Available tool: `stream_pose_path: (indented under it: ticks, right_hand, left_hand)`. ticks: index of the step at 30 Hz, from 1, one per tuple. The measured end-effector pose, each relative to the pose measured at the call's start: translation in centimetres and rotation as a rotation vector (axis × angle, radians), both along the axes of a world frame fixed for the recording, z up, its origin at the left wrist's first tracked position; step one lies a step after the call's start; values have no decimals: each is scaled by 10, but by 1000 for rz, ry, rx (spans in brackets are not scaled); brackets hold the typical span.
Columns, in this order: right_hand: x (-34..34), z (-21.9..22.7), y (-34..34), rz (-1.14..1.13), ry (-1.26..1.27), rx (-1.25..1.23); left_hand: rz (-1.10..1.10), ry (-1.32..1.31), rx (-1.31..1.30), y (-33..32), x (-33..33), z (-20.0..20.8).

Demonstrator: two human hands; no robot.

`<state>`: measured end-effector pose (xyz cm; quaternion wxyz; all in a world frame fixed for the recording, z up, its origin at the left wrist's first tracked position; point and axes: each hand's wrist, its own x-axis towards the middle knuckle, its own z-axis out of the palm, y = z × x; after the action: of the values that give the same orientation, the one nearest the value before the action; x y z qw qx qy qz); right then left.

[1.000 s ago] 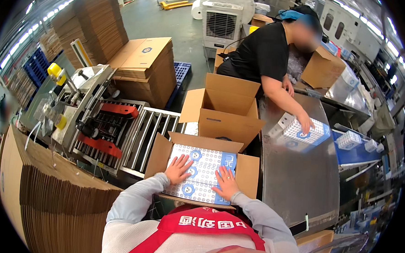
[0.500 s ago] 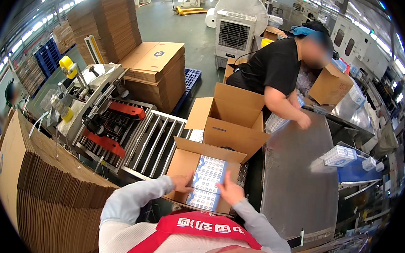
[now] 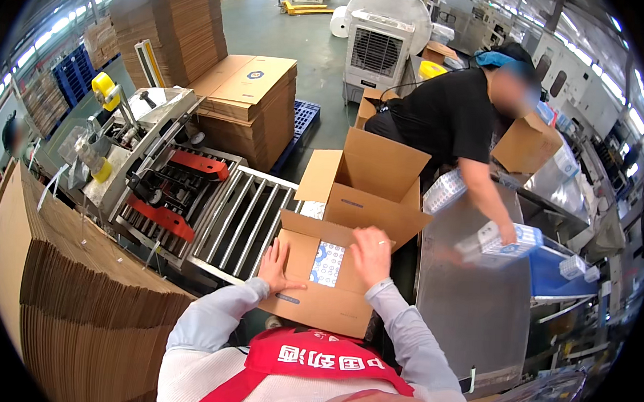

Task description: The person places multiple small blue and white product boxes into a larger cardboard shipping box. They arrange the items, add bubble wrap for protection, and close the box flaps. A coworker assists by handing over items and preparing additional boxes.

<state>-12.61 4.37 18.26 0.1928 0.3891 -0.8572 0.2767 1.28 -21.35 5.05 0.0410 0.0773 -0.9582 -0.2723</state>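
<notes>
Stack of flattened cartons (image 3: 76,297): fills the near left, corrugated edges outward, well apart from the work in hand.

Carton-sealing machine (image 3: 138,159): stands at far left with red guides and yellow tape rolls; a roller conveyor (image 3: 241,218) runs from it toward the centre.

Steel table (image 3: 470,296): right of centre. A co-worker (image 3: 450,117) in a black shirt leans over it from the far side, one hand on a blue-and-white packet (image 3: 498,239).

Second open carton (image 3: 370,182): flaps raised, touching the far side of the nearer one.

Open cardboard box (image 3: 325,288): sits at near centre, at the end of the conveyor and directly before the person. Blue-and-white printed packs (image 3: 327,263) show through the opening.

Left hand (image 3: 278,268): palm flat on the near-left flap, fingers spread apart, pressing down and gripping nothing.

Right hand (image 3: 371,254): lies on the right-hand flap by the opening, fingers loosely curled together over the edge; whether they pinch the board cannot be told.

Handling assessment: the corrugated board appears stiff but creasable, and the flaps hinge freely along their scores. A filled box is judged moderately heavy and not fragile, its surface dry and unlikely to slip. Flaps are best pressed with flat palms near the free edges. For lifting, hold under the opposite bottom edges, never by the flaps.
</notes>
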Motion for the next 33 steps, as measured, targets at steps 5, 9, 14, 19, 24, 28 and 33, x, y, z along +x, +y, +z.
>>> stream_pose_path:
  ticks: [5,9,14,19,24,28,33]
  right_hand:
    - [67,-107,56,-103,26,163]
    - [79,-127,83,-31,-194,281]
    - [72,-210,70,-566,-1175,-612]
    - [104,-206,-95,-440,-1467,-1153]
    - [63,-192,-306,-595,-1345,-1102]
    - [-15,-218,-428,-495,-941,-736]
    - [-52,-221,-494,-460,-648,-526]
  left_hand:
    - [116,161,758,-2,14,-7]
    - [353,41,933,-14,-7,-67]
    - [224,-51,935,-40,-35,-51]
    - [137,19,456,-198,-97,-38]
    - [-124,180,-312,-271,-68,-9]
    - [127,239,-328,-345,-83,11]
    - [182,278,-352,-414,-107,2]
